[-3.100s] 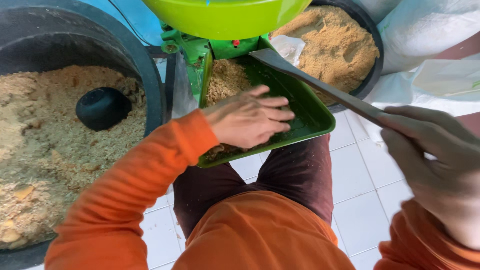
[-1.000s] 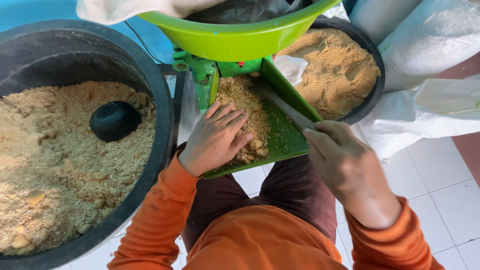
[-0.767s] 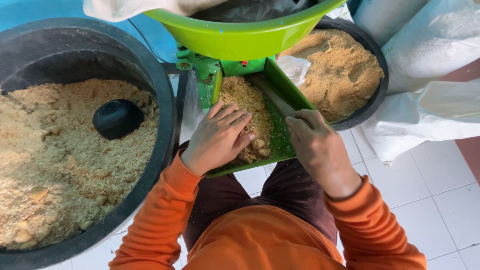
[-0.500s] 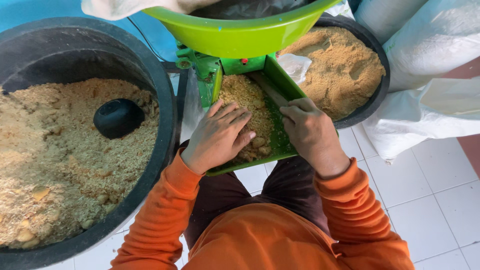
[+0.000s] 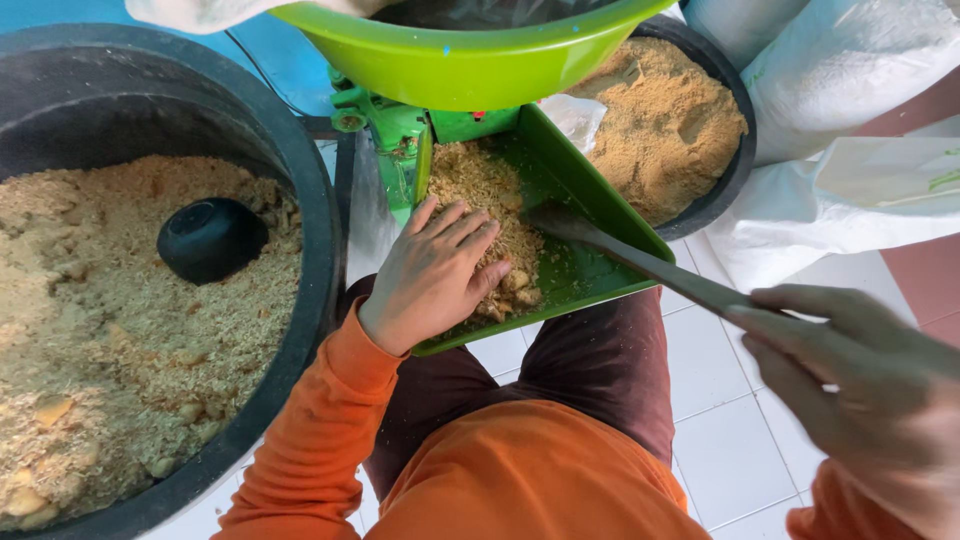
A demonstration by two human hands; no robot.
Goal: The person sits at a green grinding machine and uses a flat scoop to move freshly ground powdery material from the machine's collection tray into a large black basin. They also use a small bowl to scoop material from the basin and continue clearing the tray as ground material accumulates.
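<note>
The stick [image 5: 640,262] in the right hand [image 5: 865,385] is a long flat grey-brown strip, kind of like a worn wooden slat, and its long axis runs diagonally: the held end is near and to the right, the free tip points far and left, down into the green tray [image 5: 600,215]. That tip sits on the tray floor just beside the crumbly meal [image 5: 485,215], right next to the fingertips of the left hand [image 5: 435,275]. The right hand is closed around the near end of the stick, fingers wrapped over it, though it's blurry at that edge of the shot. The left hand lies flat and spread on the pile of meal in the tray, palm down, fingers slack and not gripping anything. The meal is tan, coarse and lumpy, with a few bigger chunks at the near edge of the heap. The tray slopes down from under a lime green bowl [image 5: 470,60] toward the person's knees. On the left is 1 big black tub [image 5: 300,190] of the same stuff with a small black bowl [image 5: 210,238] lying in it, and a 2nd black tub [image 5: 725,170] sits far right with finer meal.
</note>
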